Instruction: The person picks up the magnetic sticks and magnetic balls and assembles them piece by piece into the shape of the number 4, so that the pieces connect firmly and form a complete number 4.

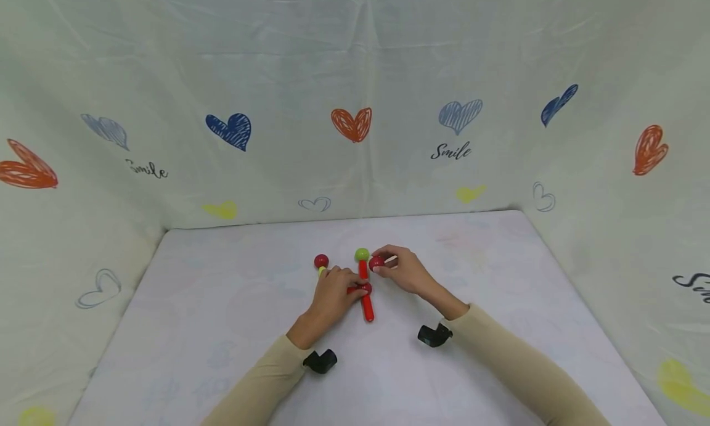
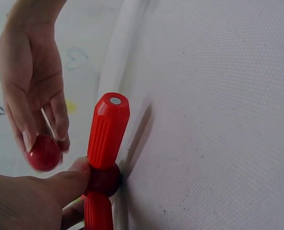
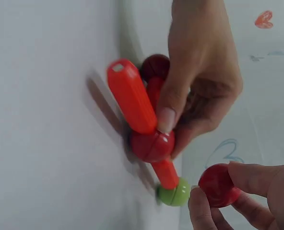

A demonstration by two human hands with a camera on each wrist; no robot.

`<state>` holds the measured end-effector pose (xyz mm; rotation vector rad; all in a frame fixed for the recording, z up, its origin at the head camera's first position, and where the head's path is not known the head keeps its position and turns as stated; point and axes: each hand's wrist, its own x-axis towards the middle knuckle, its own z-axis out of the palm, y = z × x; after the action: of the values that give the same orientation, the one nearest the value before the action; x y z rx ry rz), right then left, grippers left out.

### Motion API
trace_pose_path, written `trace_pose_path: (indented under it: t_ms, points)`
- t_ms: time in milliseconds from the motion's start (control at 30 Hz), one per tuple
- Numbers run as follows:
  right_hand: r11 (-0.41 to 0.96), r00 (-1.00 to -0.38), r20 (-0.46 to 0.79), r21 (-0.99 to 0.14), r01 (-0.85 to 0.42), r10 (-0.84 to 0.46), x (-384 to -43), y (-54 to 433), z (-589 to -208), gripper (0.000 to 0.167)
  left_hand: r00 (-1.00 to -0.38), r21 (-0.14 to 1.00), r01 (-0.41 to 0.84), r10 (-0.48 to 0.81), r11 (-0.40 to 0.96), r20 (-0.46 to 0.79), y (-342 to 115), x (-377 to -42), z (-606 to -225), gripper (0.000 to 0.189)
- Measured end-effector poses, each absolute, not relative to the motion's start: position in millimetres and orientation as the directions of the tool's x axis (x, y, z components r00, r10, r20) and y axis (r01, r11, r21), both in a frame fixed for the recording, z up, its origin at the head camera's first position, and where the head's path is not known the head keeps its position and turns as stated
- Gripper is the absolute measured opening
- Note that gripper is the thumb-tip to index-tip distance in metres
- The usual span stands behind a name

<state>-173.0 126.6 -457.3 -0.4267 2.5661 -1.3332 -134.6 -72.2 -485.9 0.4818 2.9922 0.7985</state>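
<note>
My left hand [image 1: 331, 295] pinches a red ball [image 3: 150, 144] that joins several ribbed red sticks. One red stick [image 1: 368, 309] points toward me, its free end showing a pale metallic disc in the left wrist view. A second red stick [image 1: 363, 269] runs away from me to a green ball [image 1: 362, 254]. Another red stick goes left under my left fingers, partly hidden. Between thumb and fingertips, my right hand [image 1: 409, 272] holds a loose red ball [image 3: 218, 186], close beside the green ball.
Beyond my left hand lies another red ball [image 1: 321, 261] with a yellow-green stick [image 1: 322, 270] at it, mostly covered by the hand. The white table [image 1: 222, 327] meets a hanging cloth [image 1: 288, 167] printed with hearts at its back edge.
</note>
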Motion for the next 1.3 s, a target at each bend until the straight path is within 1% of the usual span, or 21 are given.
trace_pose_path:
  t_ms: [167, 433, 667, 767, 933, 1300]
  points:
    - [0.522, -0.928, -0.092, -0.844, -0.120, -0.362, -151, 136, -463, 0.030, -0.956, 0.488, 0.278, 0.288, 0.827, 0.058, -73, -136, -488, 0.028]
    - [0.452, -0.881, -0.122, -0.885, -0.111, -0.457, -117, 145, -472, 0.030, -0.955, 0.504, 0.282, 0.286, 0.816, 0.072, -73, -135, -487, 0.028]
    - [0.419, -0.872, -0.130, -0.904, -0.091, -0.472, -94, 143, -477, 0.029, -0.954, 0.511, 0.288, 0.289, 0.810, 0.079, -73, -135, -487, 0.028]
    - [0.409, -0.871, -0.130, -0.909, -0.086, -0.474, -87, 142, -480, 0.029, -0.952, 0.507, 0.294, 0.294, 0.810, 0.083, -73, -134, -487, 0.028]
    - [0.444, -0.874, -0.139, -0.891, -0.095, -0.466, -80, 140, -486, 0.028, -0.952, 0.514, 0.294, 0.294, 0.805, 0.084, -73, -134, -488, 0.027]
    - [0.440, -0.888, -0.099, -0.890, -0.124, -0.449, -74, 133, -493, 0.031, -0.953, 0.504, 0.292, 0.291, 0.813, 0.083, -73, -134, -488, 0.027]
